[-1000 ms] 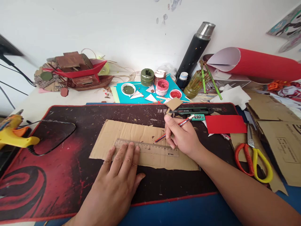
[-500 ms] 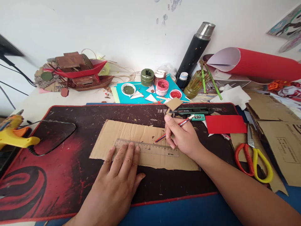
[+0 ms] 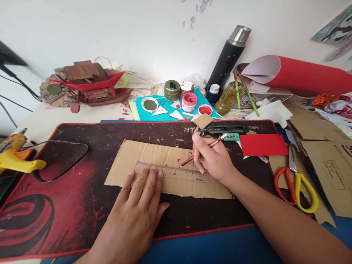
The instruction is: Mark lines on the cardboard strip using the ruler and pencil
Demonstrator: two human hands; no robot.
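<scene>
Black-red mat (image 3: pixel 187 214) lettered "NE", left hand (image 3: pixel 140 205) flat on ruler (image 3: pixel 178 173) over cardboard (image 3: pixel 154 154), right hand (image 3: pixel 211 157) gripping pencil (image 3: pixel 187 161)

I see a person's bare left hand (image 3: pixel 134 216), broad across the back, with creased knuckles, slim fingers (image 3: pixel 149 187) and a short thumb (image 3: pixel 162 210). The right hand (image 3: pixel 216 161) is bare too, its thumb (image 3: pixel 202 145) rounded at the tip. Behind it, the uncovered right forearm (image 3: pixel 277 209) looks smooth and widens from the wrist. Of the left forearm (image 3: pixel 89 255), only a short bare stretch shows.
</scene>
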